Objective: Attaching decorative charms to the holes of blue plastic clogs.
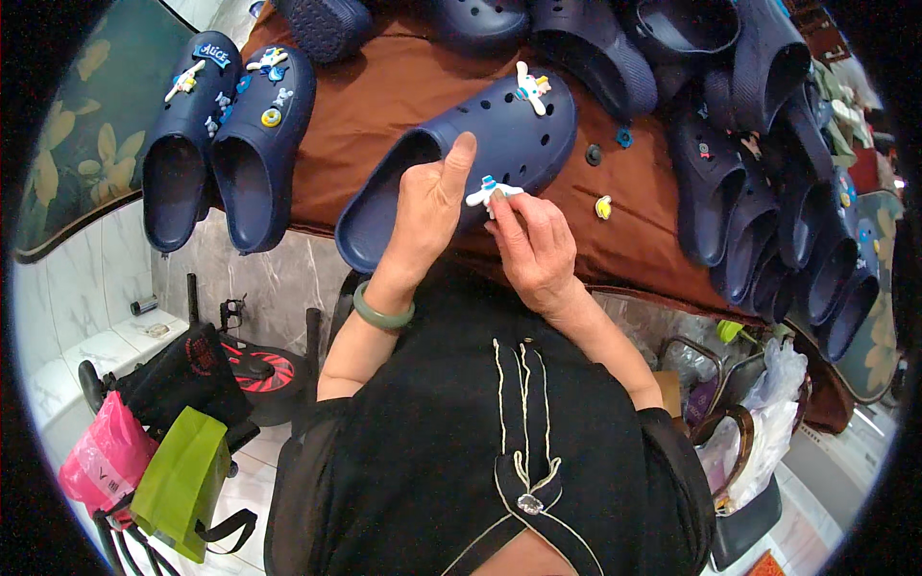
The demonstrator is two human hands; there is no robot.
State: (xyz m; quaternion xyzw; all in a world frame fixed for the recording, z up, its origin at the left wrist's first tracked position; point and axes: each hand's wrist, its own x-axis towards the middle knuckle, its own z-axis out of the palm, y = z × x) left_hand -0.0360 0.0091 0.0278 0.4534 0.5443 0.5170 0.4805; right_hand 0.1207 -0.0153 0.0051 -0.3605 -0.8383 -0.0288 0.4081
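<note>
A navy clog lies at a slant on the brown cloth, its holed toe pointing to the far right. My left hand grips it near the foot opening, thumb up and the other fingers mostly hidden. Between the thumb and fingertips of my right hand is a small white charm with blue on top, just over the clog's near side. Another white charm with yellow is fixed on the toe. Right of the clog lie a yellow-and-white charm, a dark round piece and a blue charm.
At the left stands a pair of navy clogs decorated with charms. Several more navy clogs crowd the far and right sides of the brown cloth. Below left are a green bag and a pink bag.
</note>
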